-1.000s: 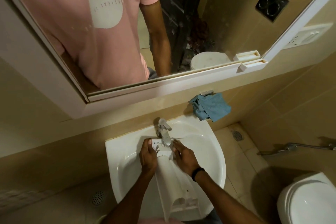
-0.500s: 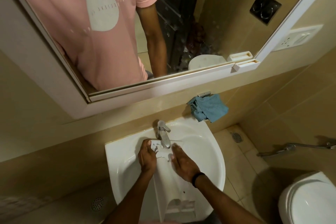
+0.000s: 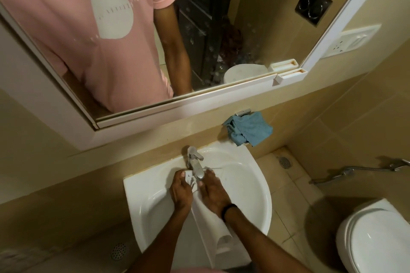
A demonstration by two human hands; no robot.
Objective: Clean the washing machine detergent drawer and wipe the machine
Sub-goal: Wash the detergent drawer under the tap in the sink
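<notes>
Over the white washbasin (image 3: 137,186), under the chrome tap (image 3: 195,162), the white detergent drawer (image 3: 210,226) lies lengthways, its far end up by the spout and its near end jutting past the basin's front rim. A second ago the right hand (image 3: 214,193) was wrapped round the drawer's right edge; since then it has let go and flattened out, and its straight fingers now lie along the top face, reaching to the spout. To me that reads as rubbing the drawer down, so the cleaning looks under way, with the machine wipe yet to come. The left hand (image 3: 180,193) curls round the drawer's left edge, steadying it. Whether water is running I cannot tell. A blue cloth (image 3: 248,128) hangs from the wall holder behind the basin, untouched
</notes>
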